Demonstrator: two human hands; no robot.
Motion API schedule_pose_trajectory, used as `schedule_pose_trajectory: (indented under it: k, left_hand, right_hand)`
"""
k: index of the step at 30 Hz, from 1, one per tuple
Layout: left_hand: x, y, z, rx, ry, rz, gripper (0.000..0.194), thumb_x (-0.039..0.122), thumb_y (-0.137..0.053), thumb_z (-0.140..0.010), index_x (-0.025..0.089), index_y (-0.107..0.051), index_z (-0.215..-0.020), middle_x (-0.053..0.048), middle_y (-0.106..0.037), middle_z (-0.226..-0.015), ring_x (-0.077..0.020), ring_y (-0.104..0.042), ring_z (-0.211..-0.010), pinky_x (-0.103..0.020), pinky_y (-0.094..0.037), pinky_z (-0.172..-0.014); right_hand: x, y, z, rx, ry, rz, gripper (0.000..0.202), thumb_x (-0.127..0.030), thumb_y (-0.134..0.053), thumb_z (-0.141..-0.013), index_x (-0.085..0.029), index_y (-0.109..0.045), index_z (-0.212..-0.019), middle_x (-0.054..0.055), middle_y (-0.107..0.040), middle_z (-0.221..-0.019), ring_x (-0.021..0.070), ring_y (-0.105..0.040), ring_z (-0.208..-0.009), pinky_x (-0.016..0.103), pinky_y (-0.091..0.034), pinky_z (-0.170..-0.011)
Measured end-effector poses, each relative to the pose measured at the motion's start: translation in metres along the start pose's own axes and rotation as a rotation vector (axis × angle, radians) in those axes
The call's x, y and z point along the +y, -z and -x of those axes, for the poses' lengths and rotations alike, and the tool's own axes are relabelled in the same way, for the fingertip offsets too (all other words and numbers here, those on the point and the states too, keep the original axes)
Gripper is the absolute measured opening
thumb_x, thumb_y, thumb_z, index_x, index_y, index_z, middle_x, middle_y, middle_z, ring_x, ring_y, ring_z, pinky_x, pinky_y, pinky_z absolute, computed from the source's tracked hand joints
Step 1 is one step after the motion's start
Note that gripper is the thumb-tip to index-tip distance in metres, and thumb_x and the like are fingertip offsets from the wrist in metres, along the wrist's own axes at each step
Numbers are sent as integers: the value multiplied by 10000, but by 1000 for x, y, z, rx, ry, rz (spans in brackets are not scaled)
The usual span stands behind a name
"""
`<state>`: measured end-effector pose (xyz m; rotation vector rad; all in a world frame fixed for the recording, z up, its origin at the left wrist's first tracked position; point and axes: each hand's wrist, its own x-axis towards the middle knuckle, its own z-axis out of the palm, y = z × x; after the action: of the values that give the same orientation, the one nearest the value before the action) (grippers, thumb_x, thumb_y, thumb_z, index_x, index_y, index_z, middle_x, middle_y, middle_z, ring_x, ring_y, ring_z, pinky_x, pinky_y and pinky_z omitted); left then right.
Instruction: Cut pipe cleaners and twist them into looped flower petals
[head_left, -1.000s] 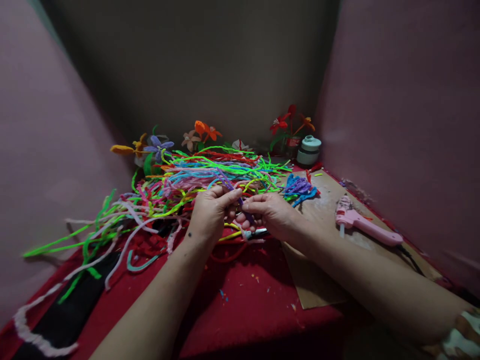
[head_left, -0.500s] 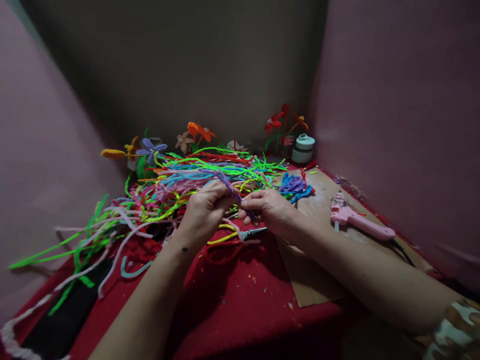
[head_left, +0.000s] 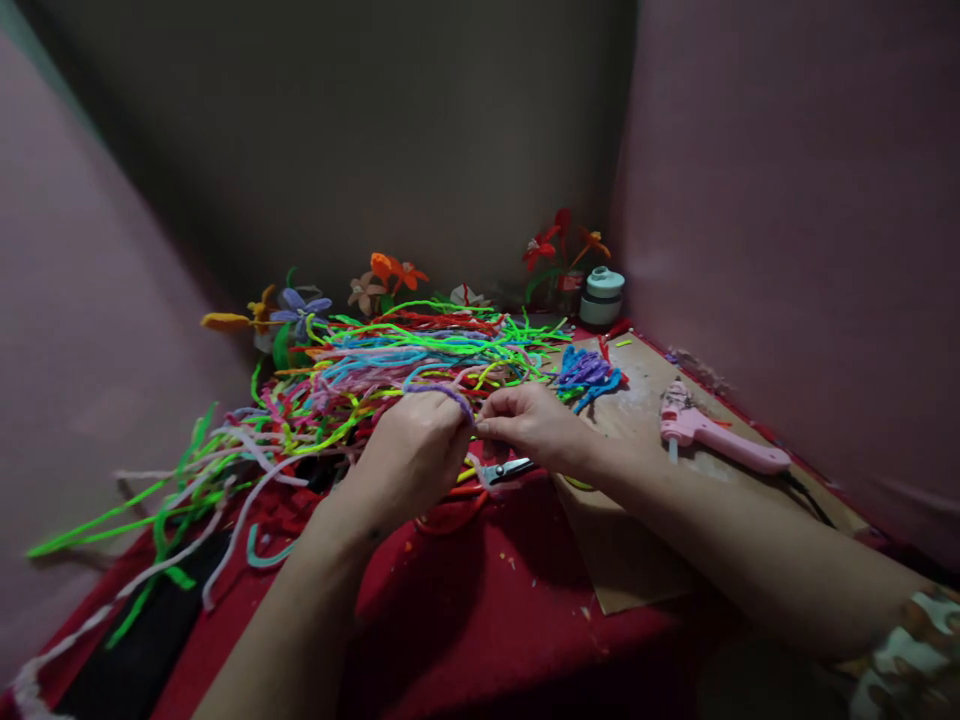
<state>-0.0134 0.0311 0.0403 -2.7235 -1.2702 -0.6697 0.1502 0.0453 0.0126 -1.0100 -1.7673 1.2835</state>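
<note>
A purple pipe cleaner [head_left: 444,389] curves over the back of my left hand [head_left: 424,440], whose fingers are closed around it. My right hand [head_left: 529,422] pinches at the same purple stem where it comes out beside the left fingers. The two hands nearly touch over the front edge of a heap of coloured pipe cleaners [head_left: 420,345]. Just below them lies a pair of pliers [head_left: 506,470] with red and yellow handles, partly hidden by my left hand. A bundle of blue and purple pipe cleaners [head_left: 589,372] sits past my right hand.
A pink glue gun [head_left: 709,435] rests on a cardboard sheet [head_left: 622,560] at right, its cord trailing off. Pipe-cleaner flowers [head_left: 300,308] and a lidded jar [head_left: 602,296] stand at the back. Walls close in both sides of the red tablecloth [head_left: 480,600].
My left hand has rolled over and lowered slightly, with its back now up. The purple pipe cleaner now bends over that hand, where before it stood straighter. My right fingers have closed in more tightly.
</note>
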Motion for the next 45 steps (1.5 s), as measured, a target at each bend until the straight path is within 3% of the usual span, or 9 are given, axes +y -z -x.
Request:
schedule_pose_trajectory:
  k: [5,10,14,18,24,28,35,42,45]
  left_hand:
    - [3,-3,-3,-121,597,898,187,261,-551,-664,160,-473,-528,36,-387,-466,-77,-331,-437,-232,-259,-452]
    - [5,-7,-7,-253,721,1637,280,236,-588,-576,176,-341,-459,84,-256,-437,-16,-169,-377,-198,-210,-396]
    - [11,-1,-3,76,636,1300,180,267,-652,-660,142,-533,-612,48,-440,-512,-48,-376,-437,-192,-313,-435]
    - [11,5,2,433,231,636,66,233,-634,-741,179,-626,-778,-2,-601,-747,-120,-559,-693,-249,-454,-640]
    - [6,7,1,455,-146,59,36,196,-573,-803,199,-607,-791,-18,-596,-803,-140,-527,-785,-283,-433,-719]
    - [10,5,0,332,-57,50,123,221,-509,-826,181,-518,-710,-28,-569,-759,-166,-488,-766,-324,-392,-721]
    - [12,-11,2,105,399,602,171,327,-457,-834,194,-472,-728,28,-483,-658,-122,-478,-635,-244,-382,-585]
    - [14,-1,-2,165,528,742,187,321,-524,-781,184,-455,-674,42,-457,-607,-98,-442,-565,-216,-372,-533]
    - [11,-1,-2,181,520,718,183,317,-535,-781,180,-473,-677,45,-456,-598,-94,-439,-553,-214,-376,-537]
  right_hand:
    - [5,-6,10,318,582,700,156,-153,-473,-795,-135,-595,-700,45,-609,-615,124,-522,-558,249,-361,-551]
    - [9,-4,15,498,962,866,171,-119,-441,-807,-142,-577,-705,58,-609,-613,147,-534,-595,274,-393,-583]
    - [3,-3,12,428,721,375,124,-164,-483,-832,-151,-586,-765,36,-616,-684,116,-547,-624,246,-427,-597]
    - [-4,-1,8,171,370,-251,108,-235,-566,-799,-151,-587,-735,-11,-580,-616,78,-508,-514,215,-412,-503]
    - [-4,2,6,23,249,-435,145,-268,-617,-751,-147,-573,-685,-22,-574,-558,74,-502,-471,215,-416,-484]
    - [-5,-2,10,83,268,-238,158,-251,-568,-778,-144,-552,-663,-14,-561,-564,80,-503,-501,220,-415,-508]
    - [4,-10,14,413,555,413,121,-150,-518,-782,-151,-557,-667,-2,-533,-591,89,-458,-547,235,-362,-557]
    - [2,-2,1,-18,68,-423,179,-307,-605,-743,-133,-583,-709,3,-595,-577,84,-494,-459,229,-397,-482]
    - [1,0,0,-55,-36,-538,188,-295,-652,-695,-125,-578,-666,4,-604,-538,77,-484,-414,219,-372,-446]
